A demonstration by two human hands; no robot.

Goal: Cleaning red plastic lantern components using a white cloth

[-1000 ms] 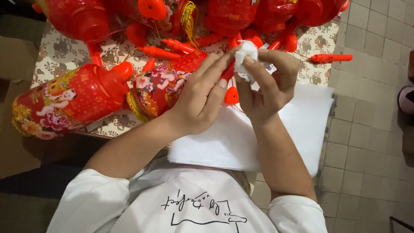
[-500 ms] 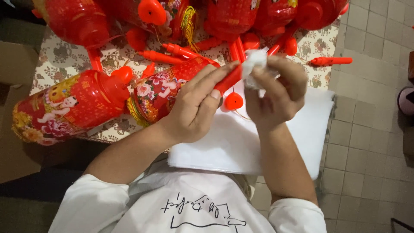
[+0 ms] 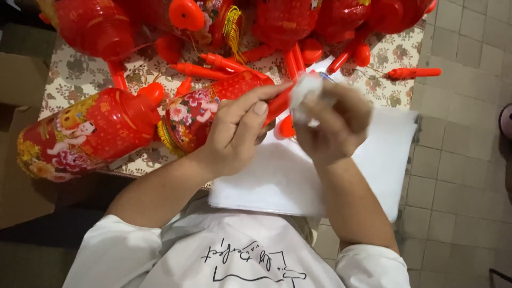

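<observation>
My left hand (image 3: 237,130) grips a red plastic lantern handle (image 3: 277,102) over the table's near edge, fingers stretched along it. My right hand (image 3: 333,125), blurred by motion, pinches a crumpled white tissue (image 3: 303,93) against the end of that handle. A small red disc (image 3: 286,128) hangs just under the handle between my hands. A red lantern with flower and child pictures (image 3: 200,114) lies right behind my left hand.
A second picture lantern (image 3: 80,133) lies at the left on the floral tablecloth (image 3: 74,69). Several red lanterns (image 3: 288,18) and loose red handles (image 3: 413,72) crowd the far side. White sheets (image 3: 384,160) lie under my hands. Tiled floor (image 3: 458,160) at right.
My right hand has slid the tissue down the handle towards me and left. My left hand has curled tighter, with the thumb up.
</observation>
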